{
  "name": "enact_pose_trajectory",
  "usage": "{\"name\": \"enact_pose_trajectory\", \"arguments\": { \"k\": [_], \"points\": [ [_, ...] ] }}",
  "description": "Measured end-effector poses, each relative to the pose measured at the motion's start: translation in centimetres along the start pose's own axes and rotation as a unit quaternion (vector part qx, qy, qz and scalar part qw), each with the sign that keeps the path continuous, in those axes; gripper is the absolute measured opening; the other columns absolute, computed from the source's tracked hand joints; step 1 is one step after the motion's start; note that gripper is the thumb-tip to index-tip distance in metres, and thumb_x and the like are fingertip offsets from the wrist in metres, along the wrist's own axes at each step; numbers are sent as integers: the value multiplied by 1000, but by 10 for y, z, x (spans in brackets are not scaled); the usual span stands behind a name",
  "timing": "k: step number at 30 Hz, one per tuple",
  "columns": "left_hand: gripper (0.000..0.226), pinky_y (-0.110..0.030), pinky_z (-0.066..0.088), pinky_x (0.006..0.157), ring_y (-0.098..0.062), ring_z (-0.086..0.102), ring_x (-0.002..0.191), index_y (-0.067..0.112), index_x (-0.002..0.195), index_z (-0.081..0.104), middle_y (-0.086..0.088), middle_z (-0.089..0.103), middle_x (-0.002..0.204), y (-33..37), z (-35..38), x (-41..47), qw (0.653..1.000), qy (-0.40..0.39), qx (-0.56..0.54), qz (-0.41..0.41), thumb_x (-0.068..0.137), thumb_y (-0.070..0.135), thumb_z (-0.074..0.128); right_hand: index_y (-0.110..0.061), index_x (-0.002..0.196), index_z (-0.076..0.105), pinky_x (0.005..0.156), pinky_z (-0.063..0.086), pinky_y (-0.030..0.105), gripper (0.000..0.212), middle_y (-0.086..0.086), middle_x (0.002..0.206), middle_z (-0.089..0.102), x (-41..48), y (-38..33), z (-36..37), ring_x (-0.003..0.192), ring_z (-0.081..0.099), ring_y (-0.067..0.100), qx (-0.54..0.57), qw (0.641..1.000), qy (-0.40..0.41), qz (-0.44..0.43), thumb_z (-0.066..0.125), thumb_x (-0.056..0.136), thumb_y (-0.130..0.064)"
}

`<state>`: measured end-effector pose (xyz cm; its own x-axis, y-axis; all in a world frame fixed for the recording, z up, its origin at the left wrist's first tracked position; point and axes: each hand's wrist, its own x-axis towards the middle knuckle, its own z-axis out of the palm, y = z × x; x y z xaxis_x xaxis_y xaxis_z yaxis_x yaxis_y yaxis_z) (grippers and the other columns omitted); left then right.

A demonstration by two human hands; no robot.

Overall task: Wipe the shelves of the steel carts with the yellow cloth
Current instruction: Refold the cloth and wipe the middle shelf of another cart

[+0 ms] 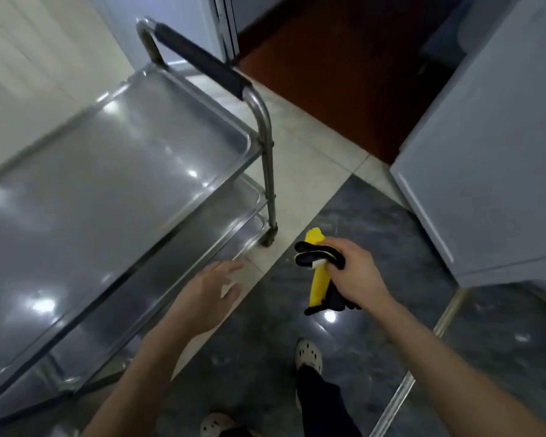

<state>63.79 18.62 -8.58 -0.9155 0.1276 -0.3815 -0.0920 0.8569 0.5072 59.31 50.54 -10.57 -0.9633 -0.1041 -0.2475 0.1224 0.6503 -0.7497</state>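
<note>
A steel cart [108, 184] with a shiny top shelf and lower shelves [234, 216] fills the left of the head view; its black-padded handle [199, 61] is at the far end. My right hand [350, 272] grips the folded yellow cloth [319, 279], which has black edging, over the dark floor to the right of the cart. My left hand [208, 294] hovers with fingers spread and relaxed beside the cart's lower shelves, holding nothing.
A white cabinet or appliance [486, 152] stands at the right, with a steel leg [423, 342] below it. Behind lies a red-brown floor [344, 74] past a doorway. My feet in pale clogs [308, 354] stand on the dark marble floor.
</note>
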Motion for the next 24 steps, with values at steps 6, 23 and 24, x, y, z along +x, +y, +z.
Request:
{"name": "enact_pose_trajectory", "arguments": {
  "k": [6, 23, 24],
  "points": [
    [46, -38, 50, 109, -22, 64, 127, 17, 150, 59, -1, 64, 141, 87, -64, 43, 999, 29, 30, 26, 106, 31, 66, -25, 126, 74, 99, 43, 24, 52, -4, 129, 70, 34, -25, -94, 121, 63, 17, -14, 999, 22, -33, 60, 86, 5],
    [50, -38, 56, 106, -7, 65, 124, 36, 155, 50, 10, 57, 152, 196, -164, 318, 992, 94, -43, 75, 108, 45, 60, -36, 128, 72, 77, 40, 2, 52, -17, 120, 65, 314, -39, -243, 93, 58, -2, -30, 997, 51, -55, 64, 92, 0],
    [49, -37, 56, 106, -7, 65, 124, 37, 155, 50, 10, 56, 153, 199, -172, 340, 993, 84, -49, 71, 108, 45, 60, -37, 129, 71, 75, 41, 5, 51, -17, 120, 66, 334, -44, -255, 92, 59, 0, -32, 997, 49, -54, 64, 93, -2]
  ]
}}
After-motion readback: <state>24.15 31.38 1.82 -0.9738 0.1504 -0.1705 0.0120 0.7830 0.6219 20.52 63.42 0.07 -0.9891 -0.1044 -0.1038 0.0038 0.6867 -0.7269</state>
